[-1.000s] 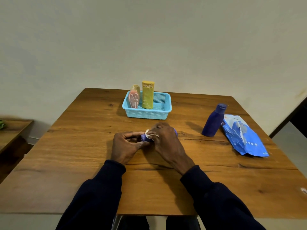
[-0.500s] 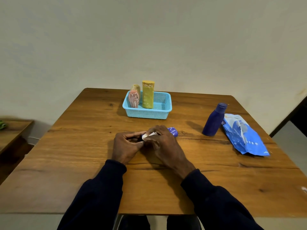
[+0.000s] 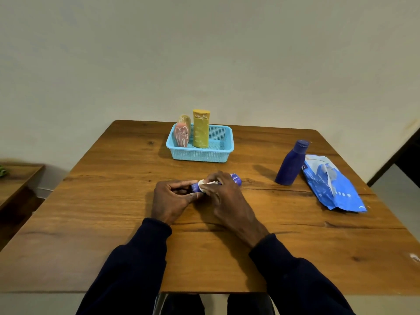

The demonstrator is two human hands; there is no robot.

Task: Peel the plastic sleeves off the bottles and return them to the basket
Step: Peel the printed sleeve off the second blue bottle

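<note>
Nearest to me, both forearms in dark sleeves reach forward over the wooden tabletop.

My left hand rests low on the tabletop. Its thumb and fingers are curled in on the near end of a small blue bottle and pinch it.

My right hand lies over the middle of the same bottle with its fingers bent down around it. They grip a bunched white strip of sleeve at the point where the two hands meet.

The small blue bottle lies on its side at the centre of the tabletop. It is mostly covered by the hands, and only its far right end and a short stretch beside the strip show.

Further out to the right, a dark blue bottle stands on the tabletop, leaning slightly in this wide view. A crumpled blue plastic wrapper lies flat just beside it, on its right.

At the far side, a light blue basket sits near the back edge. It holds a yellow bottle standing upright. To the left of that are a pink bottle and a paler one close behind it. All three bear printed covering.
</note>
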